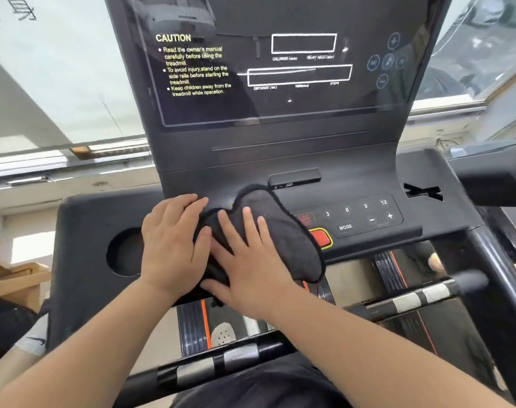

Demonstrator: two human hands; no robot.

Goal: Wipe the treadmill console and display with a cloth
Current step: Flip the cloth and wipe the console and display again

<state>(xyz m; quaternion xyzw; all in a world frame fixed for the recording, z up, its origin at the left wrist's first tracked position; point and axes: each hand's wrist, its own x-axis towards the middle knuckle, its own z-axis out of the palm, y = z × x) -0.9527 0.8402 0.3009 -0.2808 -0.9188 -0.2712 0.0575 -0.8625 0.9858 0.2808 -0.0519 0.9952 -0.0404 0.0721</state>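
Dark cloth on console, partly over red button. Left hand flat, fingers straight, at cloth's left edge. Right hand flat, pressing cloth. Display far.

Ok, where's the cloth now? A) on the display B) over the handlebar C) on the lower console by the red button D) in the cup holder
C: the cloth lies on the lower console, partly covering the red button, with the left hand and right hand on it.

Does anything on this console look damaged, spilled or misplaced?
Nothing looks damaged or spilled. The cloth, touched by the left hand and right hand, covers part of the red button and hangs over the console edge.
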